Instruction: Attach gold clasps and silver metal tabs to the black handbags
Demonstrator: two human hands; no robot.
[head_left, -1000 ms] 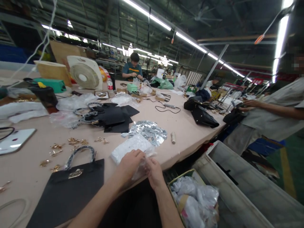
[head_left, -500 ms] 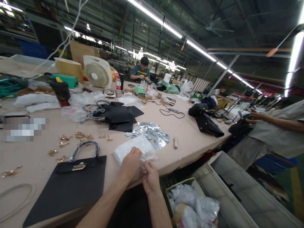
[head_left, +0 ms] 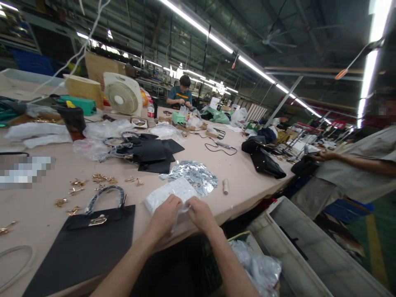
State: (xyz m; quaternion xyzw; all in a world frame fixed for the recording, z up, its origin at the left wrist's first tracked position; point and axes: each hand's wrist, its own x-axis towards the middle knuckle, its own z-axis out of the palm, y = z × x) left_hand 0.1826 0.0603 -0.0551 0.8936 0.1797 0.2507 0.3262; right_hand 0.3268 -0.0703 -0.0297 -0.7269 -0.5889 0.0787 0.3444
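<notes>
My left hand (head_left: 163,214) and my right hand (head_left: 199,213) meet at the near table edge, both closed on a small clear plastic bag (head_left: 181,211). Just beyond them lies a white plastic packet (head_left: 168,193), and behind it a pile of shiny silver pieces (head_left: 193,173). A flat black handbag (head_left: 83,243) with a gold clasp and a wrapped handle lies to the left of my left forearm.
Gold metal fittings (head_left: 93,183) are scattered on the beige table (head_left: 241,181). More black bags (head_left: 148,150), a fan (head_left: 122,95) and a small roll (head_left: 225,186) lie farther off. A box of crumpled plastic (head_left: 260,268) stands below. One person sits at the far end, another stands at right.
My right hand has risen to the table edge beside my left, and both have closed in on the clear bag. The camera has shifted slightly.
</notes>
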